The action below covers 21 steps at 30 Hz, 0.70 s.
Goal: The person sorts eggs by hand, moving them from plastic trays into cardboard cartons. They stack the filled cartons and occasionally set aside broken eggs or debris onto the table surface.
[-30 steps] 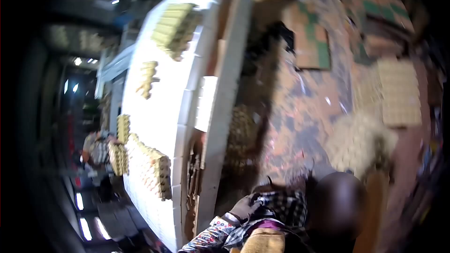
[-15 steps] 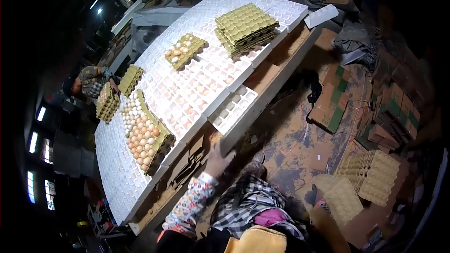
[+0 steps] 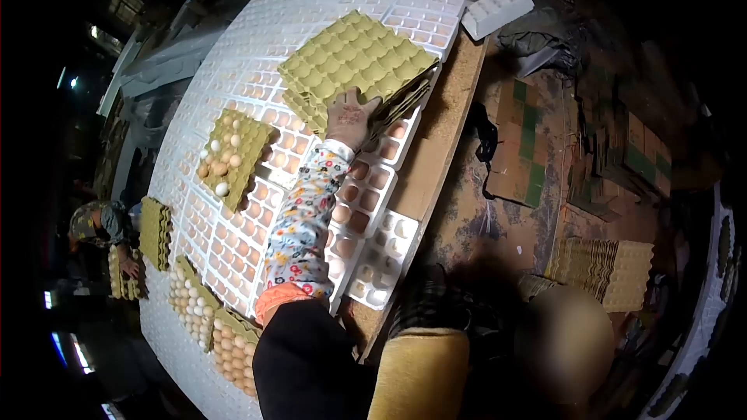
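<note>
My left hand (image 3: 352, 118), in a pale glove under a floral sleeve, grips the near edge of a stack of olive pulp egg trays (image 3: 354, 58). The stack rests on white egg trays (image 3: 233, 253) holding eggs. To its left lies another pulp egg tray (image 3: 253, 148), partly filled with brown and white eggs (image 3: 222, 161). My right hand is out of sight. A blurred round tan shape (image 3: 564, 342) covers part of the lower right.
A co-worker's hand (image 3: 128, 266) is by pulp trays at far left. Filled egg trays (image 3: 233, 354) lie at lower left. Stacked pulp trays (image 3: 599, 268) and flattened cardboard boxes (image 3: 517, 144) are on the floor at right. A white tray (image 3: 498, 9) overhangs the table's back corner.
My left hand has moved from the table's near edge up and forward onto the pulp tray stack. My right hand, earlier by the floor trays, has gone from sight. The view has shifted.
</note>
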Each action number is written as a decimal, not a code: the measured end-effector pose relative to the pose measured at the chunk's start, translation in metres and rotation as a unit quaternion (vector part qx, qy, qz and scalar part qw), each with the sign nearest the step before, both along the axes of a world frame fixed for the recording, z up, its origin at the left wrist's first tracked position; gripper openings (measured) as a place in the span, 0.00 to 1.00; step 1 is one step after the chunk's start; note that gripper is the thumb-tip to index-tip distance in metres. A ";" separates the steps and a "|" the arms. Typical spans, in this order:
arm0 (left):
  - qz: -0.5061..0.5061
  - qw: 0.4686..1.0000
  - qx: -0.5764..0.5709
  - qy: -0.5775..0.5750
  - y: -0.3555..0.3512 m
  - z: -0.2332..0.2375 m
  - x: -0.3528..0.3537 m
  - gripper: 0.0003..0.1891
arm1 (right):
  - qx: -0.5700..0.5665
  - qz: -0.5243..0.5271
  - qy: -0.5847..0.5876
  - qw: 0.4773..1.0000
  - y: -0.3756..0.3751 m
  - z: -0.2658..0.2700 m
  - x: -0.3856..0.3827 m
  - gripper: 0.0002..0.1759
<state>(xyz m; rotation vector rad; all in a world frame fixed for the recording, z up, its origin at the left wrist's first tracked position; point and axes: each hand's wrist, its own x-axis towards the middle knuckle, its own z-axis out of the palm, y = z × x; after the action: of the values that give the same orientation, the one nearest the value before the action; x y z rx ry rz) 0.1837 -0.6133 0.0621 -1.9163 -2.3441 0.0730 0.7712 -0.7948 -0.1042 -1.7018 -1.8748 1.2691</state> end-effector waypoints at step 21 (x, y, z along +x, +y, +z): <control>0.000 0.999 0.038 0.008 -0.046 -0.015 -0.004 0.20 | -0.077 0.028 0.334 0.939 0.106 0.026 -0.178 0.33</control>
<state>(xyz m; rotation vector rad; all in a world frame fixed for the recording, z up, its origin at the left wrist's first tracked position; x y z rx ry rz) 0.1794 -0.6590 0.0473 -1.8753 -2.3016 -0.0010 0.5934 -0.6887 -0.0782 -1.0660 -1.4440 1.7713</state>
